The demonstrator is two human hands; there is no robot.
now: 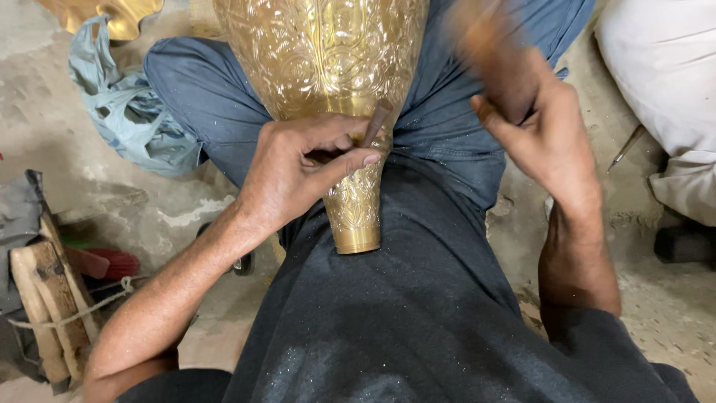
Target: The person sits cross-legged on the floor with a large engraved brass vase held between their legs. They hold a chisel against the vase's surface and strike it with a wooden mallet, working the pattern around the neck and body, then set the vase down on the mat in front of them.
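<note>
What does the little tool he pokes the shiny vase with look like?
Start at the big gold vase lying across the person's lap, covered in engraved swirls. Follow it down to its narrow neck, where the left hand pinches a short chisel against the metal. It is a thin, dark brown rod, plain and dull, unlike the shiny patterned vase and the blurred wooden mallet in the right hand.

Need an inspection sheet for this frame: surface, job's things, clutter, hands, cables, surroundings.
Surface: bare, dusty concrete floor.
Job's things: engraved brass vase lying across the lap; thin chisel set against its neck.
Clutter: blue cloth, wooden blocks tied with cord, brass piece.
Hands: left hand pinches the chisel on the vase; right hand grips a blurred wooden mallet.
Cables: nothing seen.
Surroundings: another person's pale clothing at right.
</note>
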